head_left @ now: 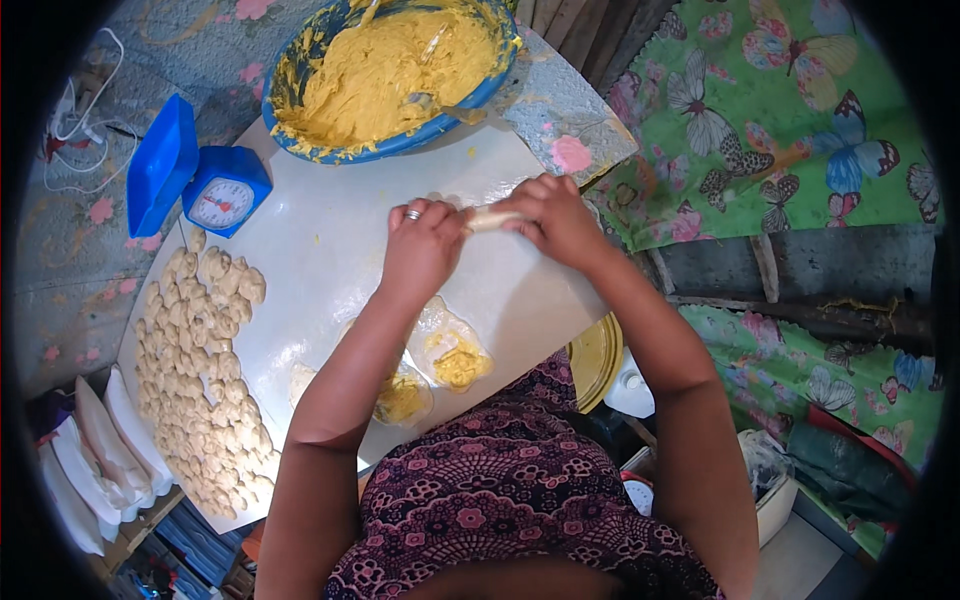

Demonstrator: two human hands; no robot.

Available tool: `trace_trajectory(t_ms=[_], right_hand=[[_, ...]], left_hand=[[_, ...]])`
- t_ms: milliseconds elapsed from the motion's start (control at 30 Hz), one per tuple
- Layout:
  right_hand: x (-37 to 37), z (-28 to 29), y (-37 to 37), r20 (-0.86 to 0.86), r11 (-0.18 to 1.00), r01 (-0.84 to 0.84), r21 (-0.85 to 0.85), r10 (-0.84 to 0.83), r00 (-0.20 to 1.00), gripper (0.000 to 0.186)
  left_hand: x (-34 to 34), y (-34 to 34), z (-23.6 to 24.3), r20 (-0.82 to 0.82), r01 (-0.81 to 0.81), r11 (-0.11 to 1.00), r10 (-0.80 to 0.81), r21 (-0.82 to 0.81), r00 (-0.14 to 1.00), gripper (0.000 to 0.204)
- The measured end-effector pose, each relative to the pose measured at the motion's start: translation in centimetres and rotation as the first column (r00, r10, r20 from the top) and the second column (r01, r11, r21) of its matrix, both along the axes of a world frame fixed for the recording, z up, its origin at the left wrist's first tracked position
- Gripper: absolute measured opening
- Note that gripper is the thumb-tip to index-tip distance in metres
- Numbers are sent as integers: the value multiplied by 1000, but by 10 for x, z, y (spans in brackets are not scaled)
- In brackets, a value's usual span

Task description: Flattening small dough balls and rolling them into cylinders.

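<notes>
A short pale dough roll lies on the white tabletop, its ends between my two hands. My left hand, with a ring on one finger, closes its curled fingers on the left end. On the right end my right hand bends its fingers and thumb round the dough. Nearer to me lies a flattened dough sheet topped with yellow filling. Beside it, partly behind my left forearm, is another filled sheet. Many small dough pieces crowd the table's left side.
A large blue basin of yellow paste, with a spoon in it, stands at the far side. Left of it are a blue dial scale and a blue tray. Green butterfly-print cloth hangs at right; a yellow round lid sits below the table edge.
</notes>
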State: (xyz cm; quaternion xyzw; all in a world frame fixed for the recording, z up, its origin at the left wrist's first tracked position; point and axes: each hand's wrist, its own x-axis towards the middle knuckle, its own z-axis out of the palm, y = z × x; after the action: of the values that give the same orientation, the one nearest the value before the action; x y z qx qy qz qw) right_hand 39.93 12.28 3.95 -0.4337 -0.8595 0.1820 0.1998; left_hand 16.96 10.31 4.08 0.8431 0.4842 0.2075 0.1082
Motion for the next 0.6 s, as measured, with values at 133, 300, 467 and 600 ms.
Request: trace_trajectory(t_ms=[133, 300, 467, 600], right_hand=[[1, -2, 8, 24, 981, 192, 23, -193, 981, 25], [1, 2, 17, 22, 999, 17, 37, -18, 1000, 26], [-1, 0, 22, -116, 975, 186, 121, -172, 978, 25], [6, 1, 31, -13, 997, 12, 71, -11, 1000, 28]], left_hand=[[4, 8, -3, 7, -196, 980, 196, 41, 981, 34], [5, 15, -1, 9, 0, 999, 0, 49, 1000, 37], [6, 23, -4, 29, -209, 969, 207, 132, 978, 37], [3, 30, -11, 52, -11, 992, 5, 124, 999, 37]])
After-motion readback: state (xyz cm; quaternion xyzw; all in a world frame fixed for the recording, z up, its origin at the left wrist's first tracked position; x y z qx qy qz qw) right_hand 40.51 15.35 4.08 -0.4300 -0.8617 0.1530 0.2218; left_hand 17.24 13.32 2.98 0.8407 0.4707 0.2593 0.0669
